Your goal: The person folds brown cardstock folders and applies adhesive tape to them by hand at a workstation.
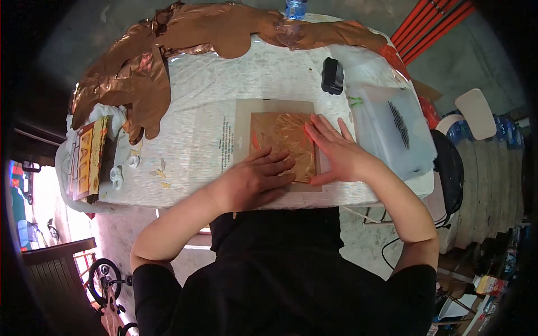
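A crinkled copper-coloured foil sheet (286,131) lies folded flat on a translucent plastic sheet (244,115) at the table's front middle. My left hand (255,182) rests over the foil's lower left part, fingers spread and slightly blurred. At the foil's right edge, my right hand (339,154) lies with its fingers stretched out, the fingertips at the upper right corner and the thumb near the lower right one. Neither hand grips anything. Small printed text shows on the plastic to the left of the foil.
Large brown foil (196,28) drapes along the back and left edge. A black object (332,76) and clear plastic bags (386,129) lie at the right. A decorated box (89,159) and white rolls (116,177) sit at the left. A bottle (295,9) stands behind.
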The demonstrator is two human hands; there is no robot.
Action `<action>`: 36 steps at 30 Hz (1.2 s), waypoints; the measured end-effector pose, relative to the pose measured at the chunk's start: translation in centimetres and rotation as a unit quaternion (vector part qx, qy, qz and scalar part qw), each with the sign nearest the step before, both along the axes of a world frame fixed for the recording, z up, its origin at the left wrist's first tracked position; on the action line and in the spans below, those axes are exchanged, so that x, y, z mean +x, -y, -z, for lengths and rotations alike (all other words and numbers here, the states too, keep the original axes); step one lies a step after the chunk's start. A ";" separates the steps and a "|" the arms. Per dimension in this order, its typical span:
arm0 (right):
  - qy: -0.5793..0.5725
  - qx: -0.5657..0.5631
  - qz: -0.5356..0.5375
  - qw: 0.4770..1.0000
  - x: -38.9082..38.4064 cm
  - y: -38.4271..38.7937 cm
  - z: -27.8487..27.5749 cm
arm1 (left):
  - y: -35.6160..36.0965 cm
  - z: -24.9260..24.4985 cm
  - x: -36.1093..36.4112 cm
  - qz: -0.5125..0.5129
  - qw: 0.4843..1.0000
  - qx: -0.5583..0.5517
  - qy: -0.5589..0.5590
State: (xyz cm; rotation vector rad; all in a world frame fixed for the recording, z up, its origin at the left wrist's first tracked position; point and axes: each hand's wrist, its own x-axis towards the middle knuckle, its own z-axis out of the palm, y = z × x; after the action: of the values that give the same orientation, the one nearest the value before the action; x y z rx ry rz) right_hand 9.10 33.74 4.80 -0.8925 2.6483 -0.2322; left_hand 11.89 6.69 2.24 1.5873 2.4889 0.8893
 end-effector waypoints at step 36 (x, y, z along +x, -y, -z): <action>0.018 -0.026 -0.012 0.999 -0.4 1.5 -0.1 | 0.4 -0.5 0.0 -0.212 0.965 -0.151 -0.018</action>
State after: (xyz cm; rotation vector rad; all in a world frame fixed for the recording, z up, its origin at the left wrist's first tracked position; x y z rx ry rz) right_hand 8.72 32.20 4.89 -0.9280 2.6080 -0.3100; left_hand 11.86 6.26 2.79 1.0081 2.8734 0.4724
